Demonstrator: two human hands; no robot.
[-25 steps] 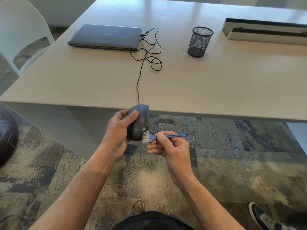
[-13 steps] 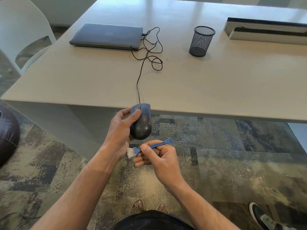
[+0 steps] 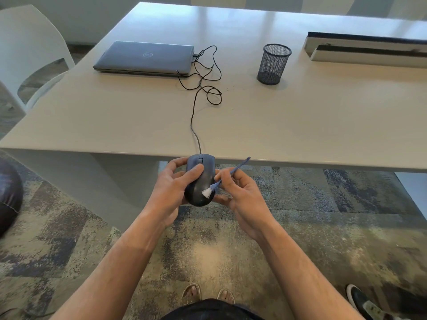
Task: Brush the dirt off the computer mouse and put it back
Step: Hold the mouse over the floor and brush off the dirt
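At the far left a white chair (image 3: 30, 54) stands beside the table (image 3: 300, 125), and a dark rounded cushion-like object (image 3: 9, 197) sits on the patterned carpet (image 3: 323, 227) below it. On the left part of the tabletop a closed grey laptop (image 3: 144, 57) lies flat. A thin black cable (image 3: 203, 75) leaves its right side, loops loosely over the surface and runs toward the near edge, ending at the front of the computer mouse (image 3: 200, 181).

The mouse is off the table, held in the air just in front of the near edge, over the carpet, with its top facing up and its cable end pointing at the table. The left hand (image 3: 172, 192) grips it from the left side: the thumb lies curled across the top and the fingers wrap around the far side and underneath.

The right hand (image 3: 240, 192) pinches the stem of a small blue brush (image 3: 221, 179) between thumb and curled fingers. The white bristles touch the rear right part of the mouse's top, and the thin handle slants up and to the right toward the table edge.

Farther right on the tabletop a black mesh pen cup (image 3: 273, 63) stands upright, with a few dark specks (image 3: 233, 87) on the surface between it and the cable loops. A long white and black box-like unit (image 3: 369, 49) lies along the far right. At the bottom, sandalled toes (image 3: 208, 294) show, and a dark shoe (image 3: 358, 299) sits at the lower right.
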